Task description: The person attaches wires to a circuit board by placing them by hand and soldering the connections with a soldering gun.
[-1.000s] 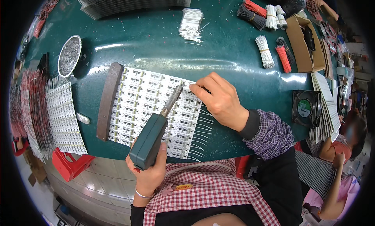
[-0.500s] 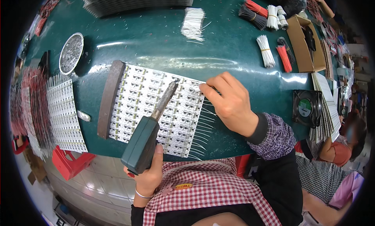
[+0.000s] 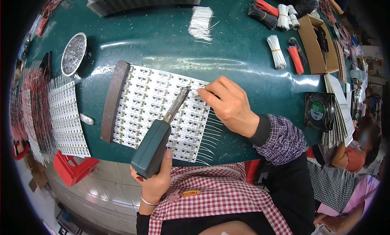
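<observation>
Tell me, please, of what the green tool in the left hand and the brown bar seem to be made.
Green tool: body probably hard matte plastic, evenly coloured with smooth edges; its shaft looks metallic, grey, stained, partly shiny.
Brown bar: dull, dark surface, perhaps metal or wood; the look leaves it open.

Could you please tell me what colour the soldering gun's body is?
The soldering gun's body is dark green, showing best in the head view.

The soldering gun (image 3: pixel 152 147) has a dark green body; the circuit-board panel (image 3: pixel 152 103) is white with rows of black and yellowish components; the tabletop (image 3: pixel 158 36) is green; the apron (image 3: pixel 219 196), red-and-white gingham; the sleeve cover (image 3: pixel 283 139), purplish plaid.
</observation>
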A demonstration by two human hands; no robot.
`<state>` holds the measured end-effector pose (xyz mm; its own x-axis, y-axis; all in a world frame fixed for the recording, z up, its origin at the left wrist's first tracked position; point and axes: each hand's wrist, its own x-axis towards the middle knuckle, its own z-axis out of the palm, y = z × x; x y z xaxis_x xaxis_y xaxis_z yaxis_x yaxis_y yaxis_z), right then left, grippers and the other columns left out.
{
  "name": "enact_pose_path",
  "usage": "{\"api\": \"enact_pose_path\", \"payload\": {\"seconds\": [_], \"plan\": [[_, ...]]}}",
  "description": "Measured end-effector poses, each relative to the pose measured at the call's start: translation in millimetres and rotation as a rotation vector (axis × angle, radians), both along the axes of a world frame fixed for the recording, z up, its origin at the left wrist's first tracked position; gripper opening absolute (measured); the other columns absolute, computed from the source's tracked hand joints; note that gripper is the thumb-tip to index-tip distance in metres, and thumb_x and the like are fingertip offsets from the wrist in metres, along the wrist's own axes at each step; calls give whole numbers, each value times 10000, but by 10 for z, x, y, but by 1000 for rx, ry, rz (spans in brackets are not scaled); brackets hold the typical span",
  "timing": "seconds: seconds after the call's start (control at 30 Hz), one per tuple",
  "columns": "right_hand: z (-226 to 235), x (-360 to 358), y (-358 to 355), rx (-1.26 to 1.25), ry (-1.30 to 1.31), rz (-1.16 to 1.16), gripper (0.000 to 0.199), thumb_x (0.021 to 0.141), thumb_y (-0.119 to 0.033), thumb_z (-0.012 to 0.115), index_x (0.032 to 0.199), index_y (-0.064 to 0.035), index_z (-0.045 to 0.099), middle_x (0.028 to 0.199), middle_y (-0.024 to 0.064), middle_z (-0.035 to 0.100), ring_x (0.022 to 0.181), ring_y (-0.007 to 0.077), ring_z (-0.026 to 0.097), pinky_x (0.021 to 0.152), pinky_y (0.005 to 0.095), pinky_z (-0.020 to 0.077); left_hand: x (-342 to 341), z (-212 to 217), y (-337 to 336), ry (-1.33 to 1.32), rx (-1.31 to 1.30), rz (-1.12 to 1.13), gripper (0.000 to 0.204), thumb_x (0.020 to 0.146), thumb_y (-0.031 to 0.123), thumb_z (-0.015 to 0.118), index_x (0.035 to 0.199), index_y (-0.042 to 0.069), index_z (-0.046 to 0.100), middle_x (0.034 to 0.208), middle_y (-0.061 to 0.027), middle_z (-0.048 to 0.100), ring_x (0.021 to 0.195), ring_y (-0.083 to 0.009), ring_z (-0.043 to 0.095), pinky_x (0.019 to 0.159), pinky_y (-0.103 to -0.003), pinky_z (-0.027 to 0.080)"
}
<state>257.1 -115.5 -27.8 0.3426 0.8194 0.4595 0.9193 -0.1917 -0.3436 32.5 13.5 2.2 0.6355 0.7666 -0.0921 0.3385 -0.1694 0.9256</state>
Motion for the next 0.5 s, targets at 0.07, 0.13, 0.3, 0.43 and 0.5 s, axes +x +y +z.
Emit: {"api": "enact_pose_path", "payload": {"seconds": [0.07, 0.13, 0.3, 0.43, 0.5], "plan": [[8, 2, 2, 4, 0, 1, 316, 680, 2, 638, 994, 15, 672, 870, 88, 603, 789, 239, 589, 647, 335, 508, 13, -8, 15, -6, 34, -39, 205, 769, 63, 802, 940, -13, 717, 826, -83, 705, 642, -149, 635, 591, -269, 487], [7, 0, 2, 1, -3, 1, 316, 679, -1, 640, 993, 17, 671, 870, 88, 602, 789, 238, 589, 646, 334, 508, 26, -22, 28, -11, 69, -76, 194, 765, 51, 797, 929, -11, 715, 823, -84, 701, 640, -155, 634, 585, -270, 482], [0, -5, 9, -5, -3, 0, 318, 676, -5, 644, 992, 20, 670, 872, 89, 601, 793, 238, 588, 647, 330, 511, 86, 5, 56, -49, 172, -171, 160, 774, 12, 758, 901, -42, 677, 806, -105, 650, 628, -178, 614, 560, -286, 473], [-3, -10, 7, -13, -11, -10, 318, 675, -5, 646, 991, 23, 669, 879, 92, 600, 800, 239, 589, 656, 329, 516, 111, 66, 65, -32, 232, -221, 164, 777, 2, 748, 908, -55, 668, 810, -116, 635, 625, -186, 608, 564, -289, 475], [-1, -12, 7, -17, -14, -14, 318, 675, -6, 646, 991, 24, 669, 882, 93, 600, 802, 240, 590, 660, 328, 518, 108, 90, 57, 24, 196, -215, 162, 777, 5, 748, 907, -53, 669, 801, -110, 633, 621, -191, 606, 567, -291, 478]]}}
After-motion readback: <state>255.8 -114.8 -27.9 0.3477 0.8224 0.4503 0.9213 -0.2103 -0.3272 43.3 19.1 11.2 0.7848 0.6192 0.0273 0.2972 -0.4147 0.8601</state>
